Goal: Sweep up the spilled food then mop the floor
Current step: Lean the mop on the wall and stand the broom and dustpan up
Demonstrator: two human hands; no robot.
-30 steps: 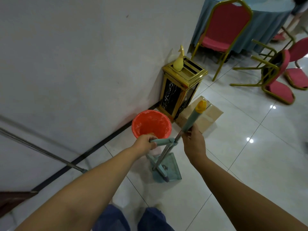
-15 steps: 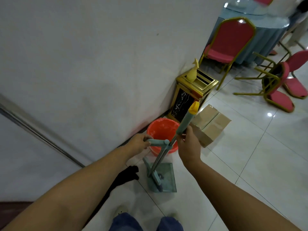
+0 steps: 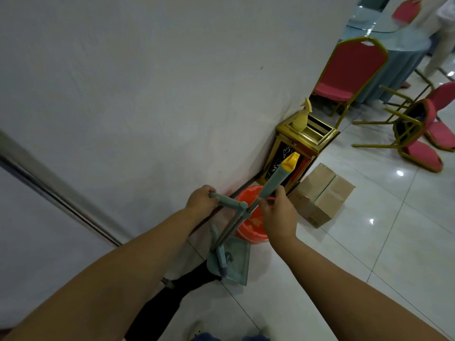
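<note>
– Beside the orange bucket (image 3: 251, 226), which tools are in hand?

– Two. The left hand (image 3: 200, 200) has its fingers wrapped round the end of a teal side handle (image 3: 227, 203), held above the bucket's left rim. The right hand (image 3: 279, 216) clamps the lower end of a teal grip sleeve (image 3: 273, 180), above the bucket's mouth. The sleeve tilts up and away from the bucket and ends in a yellow cap (image 3: 290, 162).

– Where do the shafts lead?

– Thin metal shafts (image 3: 234, 225) run down from the two handles, across the bucket's left side, to a teal dustpan (image 3: 236, 267). The dustpan rests on the white tiled floor (image 3: 369, 242), just on the near side of the bucket. Whether it touches the bucket cannot be determined.

– Location of the mop?

– Its black mop head (image 3: 167, 301) lies on the floor to the near left of the bucket, next to the dustpan. Its metal pole (image 3: 61, 196) slants up and left along the white wall (image 3: 147, 94) and passes behind the left forearm.

– Other items around the bucket?

– Behind it, against the wall, stands a gold-framed bin (image 3: 283, 153) with a yellow spray bottle (image 3: 300, 120) on top. To the bucket's right sits a cardboard box (image 3: 322, 195), close to both the bucket and the bin. Well beyond the bin stands an upright red chair (image 3: 349, 70), with a tipped red chair (image 3: 418, 134) further right.
</note>
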